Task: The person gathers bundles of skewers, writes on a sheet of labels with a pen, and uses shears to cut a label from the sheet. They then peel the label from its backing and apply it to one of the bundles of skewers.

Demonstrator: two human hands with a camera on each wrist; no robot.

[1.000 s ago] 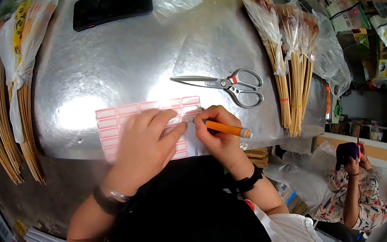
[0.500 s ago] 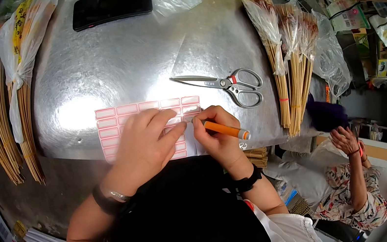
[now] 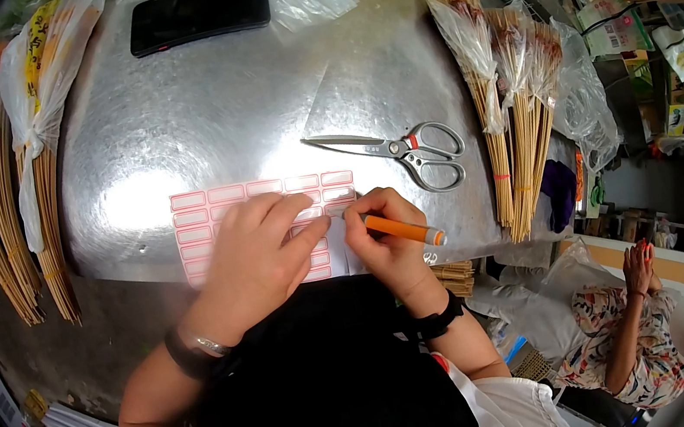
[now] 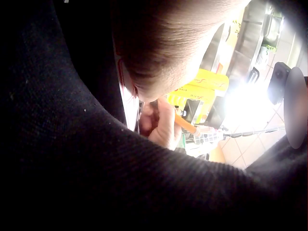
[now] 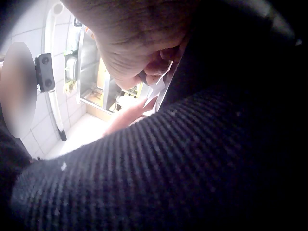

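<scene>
A sheet of white labels with red borders [image 3: 225, 193] lies at the near edge of the metal table. My left hand [image 3: 255, 247] rests flat over it, index finger and thumb spread toward the right side. In my right hand [image 3: 390, 242] I grip an orange marker pen [image 3: 396, 228], its tip end down at the sheet and hidden by the fingers. The left wrist view shows the marker's orange barrel [image 4: 185, 123] slanting out of the right hand. Grey scissors [image 3: 398, 146] lie beyond the right hand, blades pointing left.
Bundles of wooden skewers in plastic bags stand along the left [image 3: 41, 186] and right [image 3: 512, 120] sides. A black phone [image 3: 198, 15] lies at the far side, beside clear plastic. At lower right another person [image 3: 631, 339] sits near a purple cloth [image 3: 560, 193].
My right hand and the marker shift very slightly, while my left hand stays on the sheet. The other person has let go of the purple cloth, now beside the right skewers.
</scene>
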